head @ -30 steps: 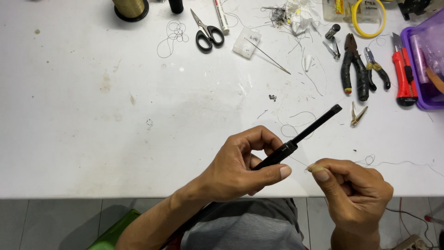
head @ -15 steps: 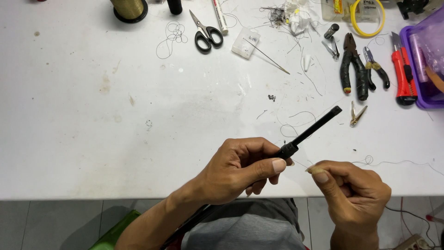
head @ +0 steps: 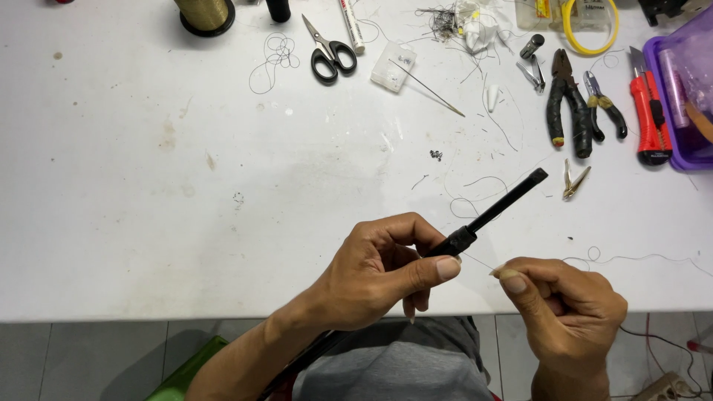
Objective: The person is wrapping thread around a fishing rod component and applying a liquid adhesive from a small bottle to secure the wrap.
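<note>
Right now my left hand (head: 379,275) has its grip clenched around a slim black rod (head: 494,210), thumb pressed along the thicker collar near its middle. The rod slants up and to the right, its flat tip hanging over the white bench (head: 148,186) without touching it; the lower end runs down past my wrist toward my lap.

My right hand (head: 568,308) sits just beside the left, thumb and forefinger pinched together on a very fine thread (head: 479,261) that runs toward the rod's collar. It is so thin that I cannot tell where it ends.

Farther up the bench, well apart from my hands, lie black-handled scissors (head: 329,52), a long needle (head: 429,90) resting across a small clear box (head: 394,67), black pliers (head: 568,104), smaller cutters (head: 605,108), a red utility knife (head: 648,111) and a purple tray (head: 679,96) at the right edge. A spool of gold thread (head: 204,13) stands at the top, and loose thread scraps (head: 475,197) curl near the rod's tip.
</note>
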